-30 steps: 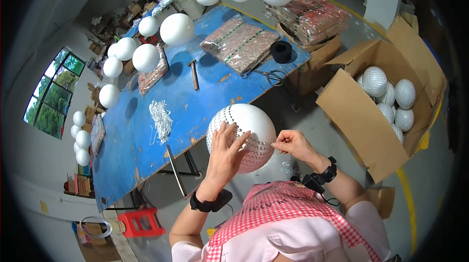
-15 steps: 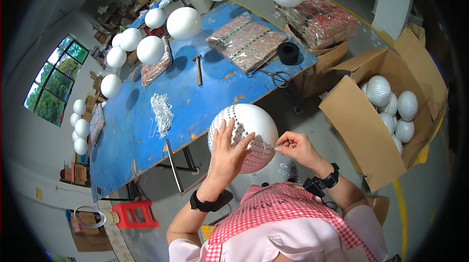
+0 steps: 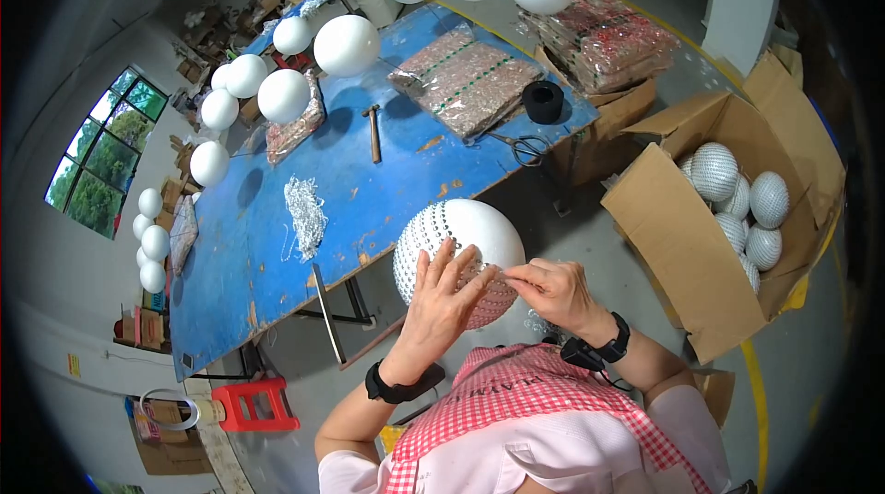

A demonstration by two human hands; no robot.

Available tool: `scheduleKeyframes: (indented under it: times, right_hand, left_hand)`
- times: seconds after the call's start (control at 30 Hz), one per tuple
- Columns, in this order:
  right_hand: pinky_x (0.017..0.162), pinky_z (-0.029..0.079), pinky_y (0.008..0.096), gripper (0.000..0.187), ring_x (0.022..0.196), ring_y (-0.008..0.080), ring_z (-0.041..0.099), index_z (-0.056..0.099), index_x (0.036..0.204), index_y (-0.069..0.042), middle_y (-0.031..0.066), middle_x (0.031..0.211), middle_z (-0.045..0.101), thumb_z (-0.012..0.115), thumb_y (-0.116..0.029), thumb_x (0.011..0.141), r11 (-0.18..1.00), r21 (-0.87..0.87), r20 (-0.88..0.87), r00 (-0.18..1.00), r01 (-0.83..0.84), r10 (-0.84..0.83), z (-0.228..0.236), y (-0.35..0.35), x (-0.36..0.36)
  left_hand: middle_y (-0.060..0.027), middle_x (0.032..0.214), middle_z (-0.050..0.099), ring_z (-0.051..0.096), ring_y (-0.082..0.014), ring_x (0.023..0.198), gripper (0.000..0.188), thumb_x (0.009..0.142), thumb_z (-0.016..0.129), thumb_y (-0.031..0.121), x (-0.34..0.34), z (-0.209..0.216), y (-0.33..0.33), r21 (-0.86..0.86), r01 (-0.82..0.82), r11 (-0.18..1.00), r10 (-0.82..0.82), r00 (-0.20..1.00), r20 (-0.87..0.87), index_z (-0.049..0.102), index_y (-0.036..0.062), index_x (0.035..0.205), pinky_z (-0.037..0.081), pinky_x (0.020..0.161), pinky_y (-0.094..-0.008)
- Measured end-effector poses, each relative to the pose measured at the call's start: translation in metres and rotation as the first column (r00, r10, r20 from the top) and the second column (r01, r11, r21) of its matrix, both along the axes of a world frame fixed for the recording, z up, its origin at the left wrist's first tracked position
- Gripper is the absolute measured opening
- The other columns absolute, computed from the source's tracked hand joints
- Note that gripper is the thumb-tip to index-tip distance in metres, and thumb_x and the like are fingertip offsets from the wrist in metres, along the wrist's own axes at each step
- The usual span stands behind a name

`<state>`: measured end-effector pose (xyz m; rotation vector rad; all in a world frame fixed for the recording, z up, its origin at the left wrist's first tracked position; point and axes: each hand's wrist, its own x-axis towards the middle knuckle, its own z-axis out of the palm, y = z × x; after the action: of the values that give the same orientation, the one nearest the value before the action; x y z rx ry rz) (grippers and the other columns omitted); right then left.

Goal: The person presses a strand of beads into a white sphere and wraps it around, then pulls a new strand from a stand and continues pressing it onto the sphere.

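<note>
A large white foam ball [image 3: 489, 229] stands before me at the table's near edge, its left side and lower part wrapped in rows of silvery beads. My left hand [image 3: 441, 299] lies on the beaded rows with fingers spread. At the ball's right side my right hand [image 3: 555, 295] pinches the bead string between thumb and fingertips, close to the left fingertips. The string between the fingers is too small to see clearly. A loose length of bead string [image 3: 535, 321] hangs below the right hand.
On the blue table [image 3: 369, 190] lie a bundle of white bead string [image 3: 304, 217], a hammer [image 3: 373, 133], scissors [image 3: 521, 148], black tape [image 3: 543, 101] and bagged beads [image 3: 466, 84]. White balls [image 3: 347, 44] stand along its far side. An open carton [image 3: 687, 254] holds beaded balls [image 3: 714, 171].
My right hand has moved left, closer to the left hand and onto the ball's side. My left hand has slid slightly right and down over the beaded rows.
</note>
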<state>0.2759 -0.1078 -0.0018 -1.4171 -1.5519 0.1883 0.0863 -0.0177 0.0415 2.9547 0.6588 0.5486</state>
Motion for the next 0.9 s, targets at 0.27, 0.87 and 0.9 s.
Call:
scheduleKeyframes:
  times: [0.27,0.87,0.9]
  right_hand:
    - [0.048,0.037,0.0196,0.016,0.056,0.0013,0.049,0.064,0.082,0.001,-0.0029,0.061,0.058,0.066,-0.014,0.089,0.870,-0.303,-0.792,0.611,-0.388,-0.003,-0.010,0.012,0.006]
    - [0.053,0.049,0.0350,0.008,0.062,0.0273,0.065,0.064,0.086,-0.006,0.0097,0.074,0.066,0.068,-0.012,0.083,0.998,0.032,-0.055,0.997,0.048,-0.047,-0.003,0.003,-0.007]
    - [0.051,0.048,0.0339,0.010,0.057,0.0243,0.064,0.064,0.086,-0.004,0.0084,0.069,0.066,0.068,-0.013,0.083,0.996,0.053,-0.090,0.994,0.066,-0.061,-0.004,0.003,-0.007]
  left_hand:
    - [-0.0090,0.137,0.049,0.038,-0.0363,0.134,0.049,0.078,0.072,0.008,0.000,0.000,-0.003,0.013,-0.019,1.000,0.019,1.000,-0.004,0.063,0.0238,0.124,0.028,0.109,-0.0585]
    - [-0.0074,0.137,0.050,0.038,-0.0328,0.135,0.050,0.078,0.071,0.008,0.002,-0.002,-0.012,0.027,-0.054,0.998,0.054,0.999,0.008,0.060,0.0172,0.125,0.027,0.111,-0.0563]
    - [-0.0076,0.137,0.050,0.038,-0.0331,0.135,0.050,0.078,0.072,0.009,0.002,-0.002,-0.013,0.031,-0.055,0.998,0.055,0.998,0.009,0.060,0.0181,0.126,0.027,0.111,-0.0567]
